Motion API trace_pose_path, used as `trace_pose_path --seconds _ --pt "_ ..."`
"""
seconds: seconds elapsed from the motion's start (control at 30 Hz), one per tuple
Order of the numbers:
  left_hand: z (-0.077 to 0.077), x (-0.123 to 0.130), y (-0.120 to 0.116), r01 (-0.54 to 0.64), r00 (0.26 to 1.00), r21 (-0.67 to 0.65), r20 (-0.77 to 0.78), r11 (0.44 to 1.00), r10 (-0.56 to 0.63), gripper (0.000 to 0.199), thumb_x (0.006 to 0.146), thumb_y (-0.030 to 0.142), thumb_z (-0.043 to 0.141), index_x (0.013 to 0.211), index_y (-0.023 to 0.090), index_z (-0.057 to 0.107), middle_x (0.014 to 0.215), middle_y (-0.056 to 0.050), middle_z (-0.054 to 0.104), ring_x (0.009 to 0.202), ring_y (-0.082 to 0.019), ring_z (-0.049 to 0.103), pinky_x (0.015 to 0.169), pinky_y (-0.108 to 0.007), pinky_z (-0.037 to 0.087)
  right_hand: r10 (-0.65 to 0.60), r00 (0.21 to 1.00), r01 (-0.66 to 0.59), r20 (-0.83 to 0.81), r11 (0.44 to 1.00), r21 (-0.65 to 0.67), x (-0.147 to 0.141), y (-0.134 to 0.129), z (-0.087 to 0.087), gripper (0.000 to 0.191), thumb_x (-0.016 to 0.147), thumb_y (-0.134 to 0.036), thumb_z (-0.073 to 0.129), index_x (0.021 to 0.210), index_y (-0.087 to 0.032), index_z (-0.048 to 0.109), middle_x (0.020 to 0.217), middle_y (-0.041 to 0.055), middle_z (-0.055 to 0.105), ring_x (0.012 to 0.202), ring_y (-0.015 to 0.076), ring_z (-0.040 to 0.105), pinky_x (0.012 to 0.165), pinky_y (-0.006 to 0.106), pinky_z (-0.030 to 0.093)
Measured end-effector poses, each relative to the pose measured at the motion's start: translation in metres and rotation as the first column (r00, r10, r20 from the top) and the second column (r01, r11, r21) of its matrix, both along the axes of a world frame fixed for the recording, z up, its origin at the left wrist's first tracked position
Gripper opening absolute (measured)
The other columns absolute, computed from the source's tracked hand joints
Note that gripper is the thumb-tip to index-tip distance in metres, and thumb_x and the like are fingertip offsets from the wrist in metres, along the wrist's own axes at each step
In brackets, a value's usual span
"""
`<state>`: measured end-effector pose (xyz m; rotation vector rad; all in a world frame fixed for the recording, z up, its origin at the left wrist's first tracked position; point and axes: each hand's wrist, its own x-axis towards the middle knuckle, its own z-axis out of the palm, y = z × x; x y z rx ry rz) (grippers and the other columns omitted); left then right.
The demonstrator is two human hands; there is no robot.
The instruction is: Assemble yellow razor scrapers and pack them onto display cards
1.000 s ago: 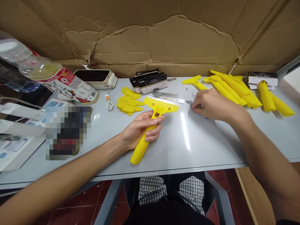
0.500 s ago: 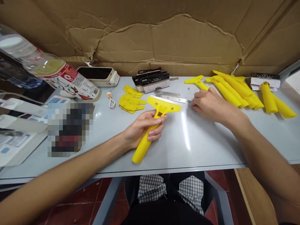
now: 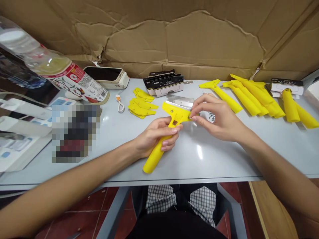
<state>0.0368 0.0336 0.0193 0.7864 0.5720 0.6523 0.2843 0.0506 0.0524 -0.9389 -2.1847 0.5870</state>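
My left hand (image 3: 159, 134) is closed around the handle of a yellow scraper (image 3: 155, 156), its wide head tilted up and away from me. A metal blade (image 3: 179, 105) lies along the far edge of that head. At the head's right end, by the hole there, my right hand (image 3: 219, 118) pinches what looks like a small screw, mostly hidden by the fingertips. Small screws (image 3: 211, 117) lie on the table just beyond this hand, partly covered by it. Flat yellow plates (image 3: 142, 107) are piled left of the scraper.
Black-and-white blade boxes (image 3: 166, 87) stand at the back. Several yellow scraper handles (image 3: 251, 96) lie to the right, near another box (image 3: 286, 88). At left are a drink bottle (image 3: 77, 81), a phone (image 3: 104, 73) and a white-orange loop (image 3: 120, 103). A cardboard wall (image 3: 139, 43) borders the table.
My right hand has moved left from the screws to the right end of the scraper head, fingers pinched. My left hand still holds the scraper in nearly the same place.
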Motion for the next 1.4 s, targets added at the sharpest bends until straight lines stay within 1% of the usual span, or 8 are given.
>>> trace_pose_path --seconds 0.13,0.27,0.37,0.47,0.57,0.77,1.03,1.4 --pt "-0.001 -0.001 0.000 0.019 1.000 0.013 -0.007 1.000 -0.019 0.019 0.089 0.024 0.082 0.091 0.016 0.064 0.064 0.006 0.050 0.043 -0.005 0.035 0.039 -0.016 0.036 -0.071 0.997 0.070 -0.014 0.996 -0.053 -0.004 -0.002 -0.001 0.011 0.097 -0.027 0.069 0.090 -0.023 0.076 0.114 0.0088 0.073 0.110 0.0277 0.069 0.104 0.048 0.050" --pt "-0.001 -0.001 0.000 0.054 0.998 0.024 -0.031 0.998 -0.054 0.021 0.090 0.028 0.081 0.088 0.018 0.062 0.056 0.007 0.046 0.041 -0.006 0.036 0.040 -0.017 0.035 -0.121 0.992 0.114 -0.039 0.981 -0.157 -0.008 -0.005 0.001 0.010 0.093 -0.028 0.071 0.087 -0.023 0.078 0.114 0.0082 0.074 0.108 0.0273 0.069 0.092 0.044 0.054" --pt "0.000 -0.001 -0.001 0.059 0.998 0.028 -0.038 0.998 -0.057 0.022 0.090 0.029 0.081 0.088 0.018 0.063 0.055 0.006 0.047 0.041 -0.006 0.036 0.040 -0.017 0.035 -0.147 0.986 0.122 -0.081 0.960 -0.251 -0.009 -0.006 0.001 0.008 0.089 -0.028 0.074 0.084 -0.023 0.078 0.110 0.0080 0.075 0.104 0.0264 0.069 0.083 0.041 0.055" --pt "0.000 -0.001 -0.001 0.063 0.997 0.025 -0.039 0.998 -0.062 0.020 0.091 0.028 0.081 0.089 0.018 0.064 0.055 0.006 0.047 0.041 -0.007 0.037 0.040 -0.017 0.035 -0.163 0.979 0.108 -0.125 0.926 -0.362 -0.010 -0.005 0.002 0.007 0.088 -0.028 0.076 0.082 -0.023 0.078 0.106 0.0077 0.076 0.101 0.0257 0.070 0.081 0.041 0.056" --pt "0.000 -0.002 -0.002 0.065 0.997 0.025 -0.035 0.998 -0.064 0.018 0.092 0.027 0.080 0.090 0.018 0.064 0.056 0.006 0.047 0.042 -0.006 0.037 0.041 -0.017 0.035 -0.175 0.974 0.103 -0.141 0.905 -0.413 -0.010 -0.006 0.003 0.008 0.086 -0.027 0.076 0.080 -0.023 0.078 0.104 0.0076 0.077 0.098 0.0246 0.070 0.078 0.040 0.056" --pt "-0.001 -0.002 -0.003 0.057 0.998 0.038 -0.043 0.998 -0.055 0.020 0.092 0.028 0.081 0.090 0.018 0.064 0.058 0.006 0.047 0.043 -0.006 0.037 0.041 -0.017 0.035 -0.198 0.974 0.137 -0.112 0.904 -0.405 -0.014 -0.009 0.004 0.006 0.085 -0.026 0.075 0.079 -0.023 0.077 0.104 0.0071 0.079 0.098 0.0248 0.071 0.075 0.040 0.055" --pt "-0.001 -0.001 -0.002 0.064 0.997 0.044 -0.047 0.997 -0.062 0.022 0.091 0.029 0.082 0.091 0.018 0.063 0.057 0.006 0.048 0.042 -0.006 0.038 0.041 -0.017 0.035 -0.257 0.956 0.170 -0.141 0.877 -0.449 -0.018 -0.009 0.003 0.007 0.086 -0.027 0.076 0.083 -0.022 0.077 0.094 0.0060 0.080 0.086 0.0217 0.069 0.074 0.039 0.055" --pt "-0.004 -0.002 0.000 0.059 0.998 0.035 -0.014 0.998 -0.059 0.020 0.094 0.027 0.080 0.092 0.017 0.063 0.058 0.007 0.049 0.042 -0.005 0.038 0.041 -0.016 0.037 -0.184 0.982 0.168 -0.032 0.945 -0.280 -0.015 -0.012 0.001 0.014 0.094 -0.030 0.069 0.087 -0.019 0.075 0.106 0.0078 0.078 0.096 0.0229 0.069 0.074 0.037 0.050"
